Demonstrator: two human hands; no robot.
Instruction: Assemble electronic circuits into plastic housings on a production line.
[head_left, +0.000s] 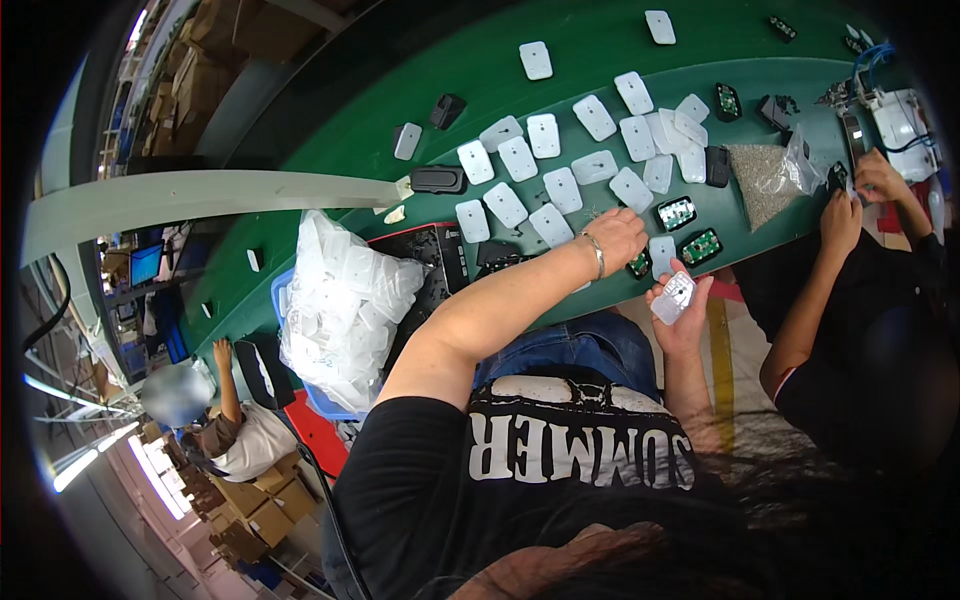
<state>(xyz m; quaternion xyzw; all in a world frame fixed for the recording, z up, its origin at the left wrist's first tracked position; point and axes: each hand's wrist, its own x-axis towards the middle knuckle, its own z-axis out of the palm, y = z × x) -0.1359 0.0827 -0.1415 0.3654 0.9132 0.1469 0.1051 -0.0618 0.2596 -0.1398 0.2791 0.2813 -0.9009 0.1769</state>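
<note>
My left hand (617,240), a bracelet at its wrist, reaches over the green table with fingers curled down. Any small thing in its fingertips is too small to make out. Beside it lie tiny metal pieces (594,213) and, partly under it, a black case with a green circuit board (640,264). My right hand (688,318) is palm up at the table's near edge, holding a white rounded plate (675,297) with a dark spot in its middle. Another white plate (662,256) lies just beyond it. Two open cases with circuit boards (701,246) (677,213) sit close by.
Several white plates (517,159) spread across the table (400,270). A bag of plates (345,300) stands in a blue bin (283,290) at left, below a pale beam (220,195). A bag of brown grains (762,180) lies right. A co-worker's hands (842,218) work at far right.
</note>
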